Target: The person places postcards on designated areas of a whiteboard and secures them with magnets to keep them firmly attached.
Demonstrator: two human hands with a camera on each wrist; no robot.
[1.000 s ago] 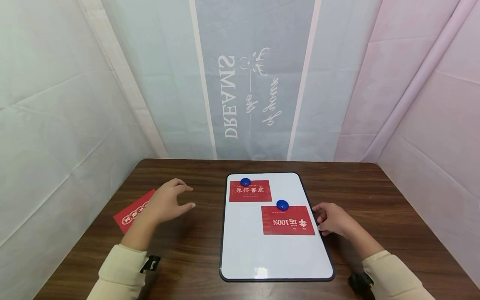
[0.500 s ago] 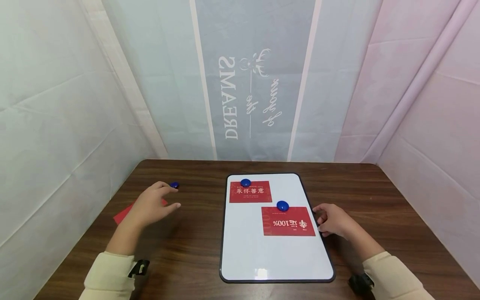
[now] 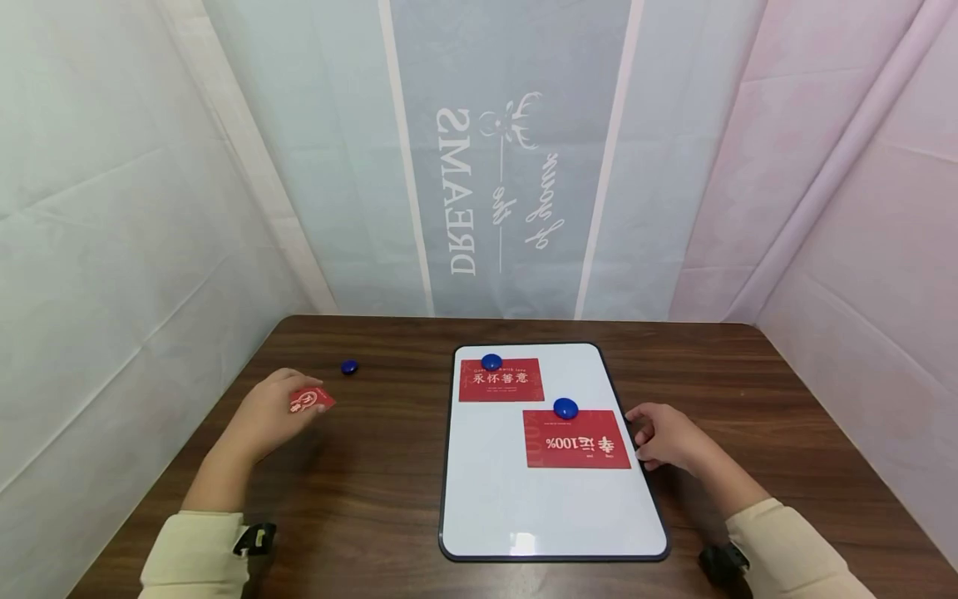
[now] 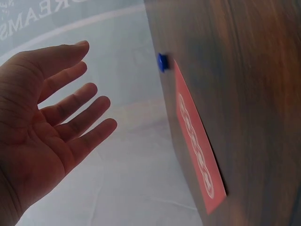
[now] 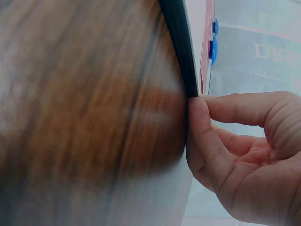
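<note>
My left hand is over a red card at the left of the table, hiding most of it in the head view. In the left wrist view, that card lies flat with white lettering, and the relaxed fingers are apart from it, holding nothing. A loose blue round magnet sits beyond the card. My right hand pinches the right edge of a black-framed whiteboard between thumb and finger. On the board lie two red cards, the upper one and the lower one, each with a blue magnet at its top edge.
The dark wooden table has pale cloth walls at its left and right. A grey-blue cloth with mirrored lettering hangs behind its far edge.
My left hand has moved left and back toward me, over the red card, uncovering the loose blue magnet. My right hand stays at the whiteboard's edge.
</note>
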